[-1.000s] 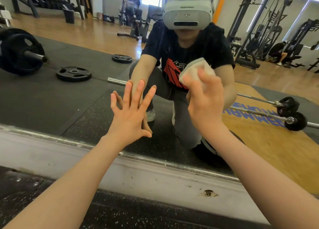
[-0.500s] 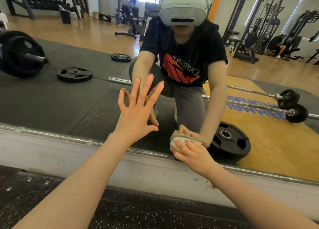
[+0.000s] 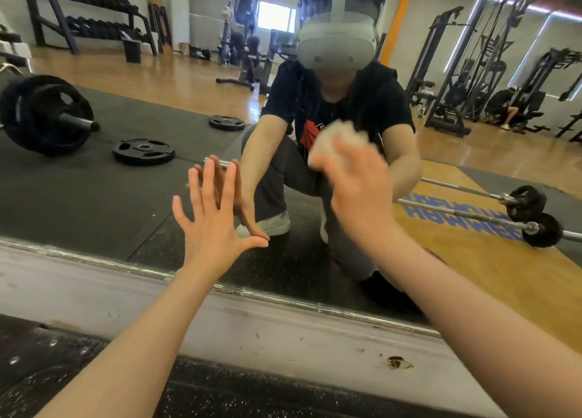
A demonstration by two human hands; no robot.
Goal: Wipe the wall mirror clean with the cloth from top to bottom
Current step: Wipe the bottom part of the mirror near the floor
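Two hands on mirror [image 3: 94, 197] — left hand [image 3: 214, 228] flat, fingers spread; right hand [image 3: 359, 194] grips cloth [image 3: 333, 140]

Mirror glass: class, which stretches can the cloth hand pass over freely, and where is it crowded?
Free glass lies left of the left hand, above the bottom frame, and right of the right hand holding the cloth. Crowded: the narrow strip between the hands, since the left palm presses the mirror.

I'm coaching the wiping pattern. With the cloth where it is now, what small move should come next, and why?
Probably drag the cloth straight down the mirror toward its bottom edge. The right hand holds it high on the glass, while the left hand presses flat, bracing.
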